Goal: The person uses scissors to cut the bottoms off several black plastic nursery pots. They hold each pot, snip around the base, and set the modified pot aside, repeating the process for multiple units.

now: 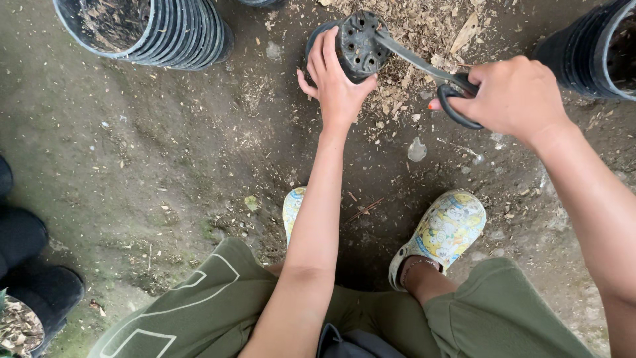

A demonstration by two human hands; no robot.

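My left hand [334,83] grips a small black plastic plant pot [354,43] lying on its side on the dirt, its perforated bottom turned toward me. My right hand [513,96] is closed around the black handles of a pair of scissors [424,66]. The scissor blades reach left and their tip touches the pot's bottom near the holes. Wood chips and dry debris lie scattered on the ground around the pot.
A stack of black nursery pots [156,30] lies at the top left, another stack [596,50] at the top right. Dark pots [30,285] sit at the left edge. My feet in patterned clogs [444,232] rest on the damp dirt floor below the hands.
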